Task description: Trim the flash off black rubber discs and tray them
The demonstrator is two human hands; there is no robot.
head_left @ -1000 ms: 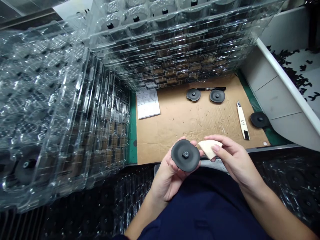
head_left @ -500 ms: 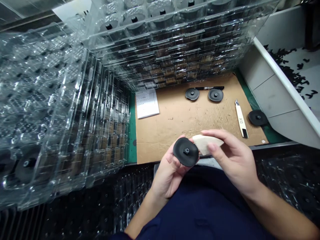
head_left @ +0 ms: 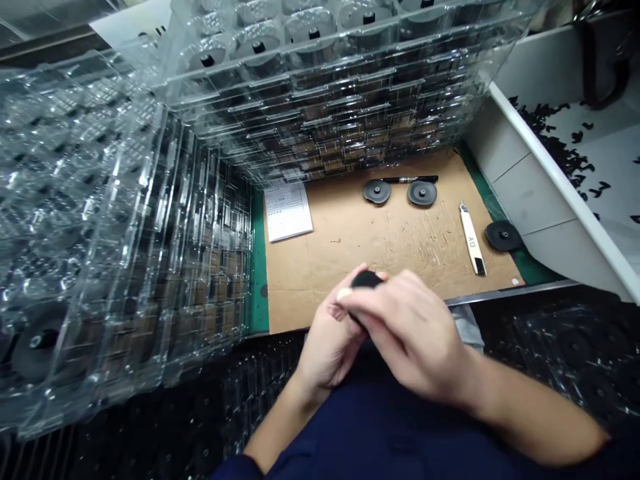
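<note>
My left hand [head_left: 327,340] grips a round black disc [head_left: 367,279], likely rubber, just above the near edge of the cardboard. Across that disc lies my right hand [head_left: 417,333], slightly blurred, its fingers closed on a cream-coloured pad. Only a small end of the pad [head_left: 344,293] shows at the fingertips, and most of the disc is covered by the hand. Two similar black discs, a left one [head_left: 377,192] and a right one [head_left: 423,193], rest farther back on the cardboard [head_left: 340,260], each with a nut at its centre.
A white-handled craft knife [head_left: 473,241] lies on the right, beside another black disc [head_left: 503,235]. Behind the discs is a black pen [head_left: 409,179]. A paper pad [head_left: 289,212] lies at left. Stacked clear plastic trays [head_left: 320,100] wall the back and left; a white bin [head_left: 555,173] stands right.
My right hand has moved left with the cream pad, onto the disc in my left hand, covering most of it. The view has shifted slightly.
</note>
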